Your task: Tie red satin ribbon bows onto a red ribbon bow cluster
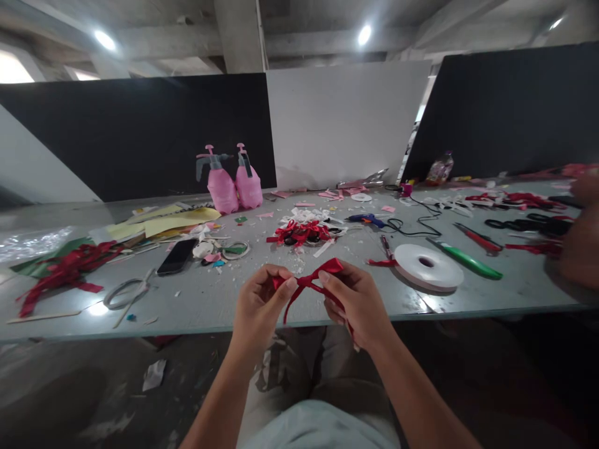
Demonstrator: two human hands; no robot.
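Note:
A red ribbon bow (306,282) is held between my two hands, just above the front edge of the grey table (187,318). My left hand (262,302) pinches the bow's left loop between thumb and fingers. The right loop is pinched in my right hand (358,299). One ribbon tail hangs down between the hands, and another runs down under my right hand. Beyond the bow lies a pile of red ribbon pieces (302,232) with white scraps behind it.
Right: a white ribbon roll (428,267), a green cutter (472,260), a red cutter (480,239), a blue glue gun (367,219) with its cord, and another person's blurred arm (580,243). Left: a phone (178,256), red ribbons (70,271), pink spray bottles (223,189).

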